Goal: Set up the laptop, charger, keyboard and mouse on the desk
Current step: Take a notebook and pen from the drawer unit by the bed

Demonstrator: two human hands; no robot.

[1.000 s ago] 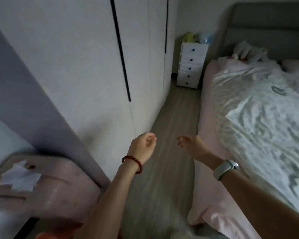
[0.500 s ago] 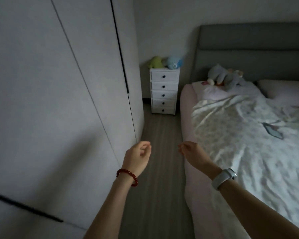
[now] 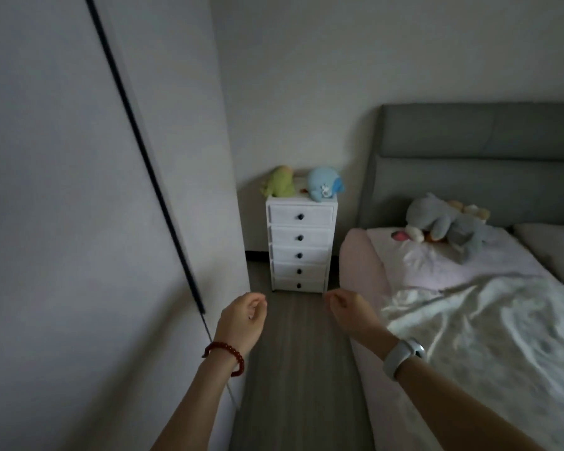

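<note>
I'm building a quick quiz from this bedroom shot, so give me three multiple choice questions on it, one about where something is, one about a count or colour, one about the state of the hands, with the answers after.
1. Where do the green soft toy and the blue soft toy sit?
A. on the pillow
B. on top of the white drawer unit
C. on the floor

2. How many drawers with a dark knob does the white drawer unit show?
A. three
B. five
C. seven

3. What are the left hand and the right hand doing?
A. both held out over the floor, fingers loosely curled, holding nothing
B. carrying a laptop between them
C. pulling a drawer open

Answers:
1 B, both toys rest on the unit's top, beside the grey headboard.
2 B, five knobs stand in one column.
3 A, no object shows in either hand.
</note>
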